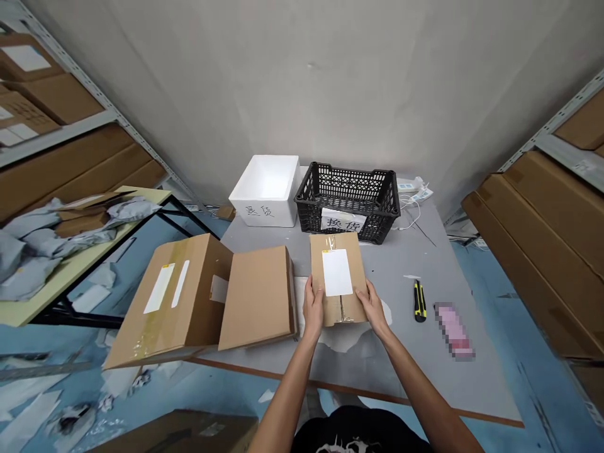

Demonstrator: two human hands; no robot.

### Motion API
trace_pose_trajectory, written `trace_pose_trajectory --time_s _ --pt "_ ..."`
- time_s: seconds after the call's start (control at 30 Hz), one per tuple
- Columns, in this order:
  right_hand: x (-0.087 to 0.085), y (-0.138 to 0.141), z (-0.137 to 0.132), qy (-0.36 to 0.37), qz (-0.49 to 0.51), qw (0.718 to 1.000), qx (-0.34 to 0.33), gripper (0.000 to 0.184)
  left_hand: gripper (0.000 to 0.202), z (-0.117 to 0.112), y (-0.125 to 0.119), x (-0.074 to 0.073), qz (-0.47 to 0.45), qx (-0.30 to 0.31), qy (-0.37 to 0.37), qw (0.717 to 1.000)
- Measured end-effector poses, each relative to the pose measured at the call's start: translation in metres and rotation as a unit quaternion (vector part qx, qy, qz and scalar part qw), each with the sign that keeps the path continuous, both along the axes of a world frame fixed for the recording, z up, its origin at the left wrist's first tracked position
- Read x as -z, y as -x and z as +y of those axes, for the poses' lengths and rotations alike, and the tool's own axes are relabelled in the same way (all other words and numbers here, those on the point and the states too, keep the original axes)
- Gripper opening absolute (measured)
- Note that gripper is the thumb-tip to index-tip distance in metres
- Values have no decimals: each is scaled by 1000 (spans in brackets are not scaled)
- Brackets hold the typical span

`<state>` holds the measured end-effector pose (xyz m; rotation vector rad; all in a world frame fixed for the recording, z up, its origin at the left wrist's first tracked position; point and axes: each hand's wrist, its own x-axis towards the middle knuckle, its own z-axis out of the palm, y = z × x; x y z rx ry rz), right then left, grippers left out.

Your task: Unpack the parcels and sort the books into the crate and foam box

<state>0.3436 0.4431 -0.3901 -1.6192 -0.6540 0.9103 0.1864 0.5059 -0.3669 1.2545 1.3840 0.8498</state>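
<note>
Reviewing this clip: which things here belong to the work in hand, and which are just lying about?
Part of the work: left hand, right hand, taped cardboard box they hold, open cardboard carton beside it.

Lying about: yellow-and-black utility knife, black plastic crate, white foam box, grey mailer bags.

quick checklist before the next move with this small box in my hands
Both hands on the box: ok, left hand and right hand grip the sides of the small cardboard box.
White label on the box: ok, it lies flat on the top face.
Seam fully sealed: cannot tell, clear tape shows, but the hands hide part of the seam.
Blade retracted on the utility knife: cannot tell, too small to see.
Inside of the larger cardboard carton: cannot tell, its interior barely shows.
</note>
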Motion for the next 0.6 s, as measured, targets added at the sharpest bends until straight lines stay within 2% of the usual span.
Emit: trace_pose_trajectory --time_s 0.1,0.17,0.3,0.4,0.5,0.6 --pt "-6 -15 -8 0 5 1000 16 65 59 -16 -11 -12 -3 18 -32 999" --pt "-4 -24 -16 -8 24 999 26 63 60 -31 -17 -20 4 46 -53 998" --pt "20 -40 -36 -21 89 996 13 59 61 -60 -30 -27 36 108 -103 988" --pt "51 -49 -49 23 127 991 24 61 61 -73 -46 -18 73 156 -127 977" --pt "81 -57 -56 60 122 990 43 64 64 -80 -63 3 113 194 -144 964" --pt "103 -68 -57 67 110 991 42 67 64 -83 -74 24 113 254 -161 947"
